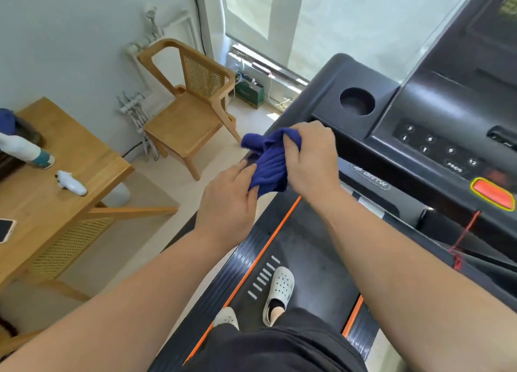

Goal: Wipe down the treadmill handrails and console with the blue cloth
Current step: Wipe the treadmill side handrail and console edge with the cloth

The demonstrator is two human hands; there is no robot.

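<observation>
Two grips shared the blue cloth (270,164). The left grip (226,204) pinched its lower end from 7 o'clock, and the right grip (310,159) curled its fingers round the upper bunch from 3 o'clock. The cloth was bunched, its long axis running roughly from 11 to 5 o'clock, just off the near left corner of the console (436,106). Whether it touched the machine could not be told.

From the cloth, the cup holder (357,101) and the button panel (436,145) lay toward 2 o'clock, so the right grip looked the nearer one for a wipe there. The left handrail was probably hidden beneath cloth and hands. A front bar (369,177) ran off toward 4 o'clock, with a red stop button (492,194) farther along.

The person stood on the belt (307,231) in white clogs (279,287). At 9 o'clock a wooden counter (70,153) carried a phone (5,229), a white figurine (71,180) and a bottle (25,150). A cane-backed chair (190,111) stood at 11 o'clock by the wall.
</observation>
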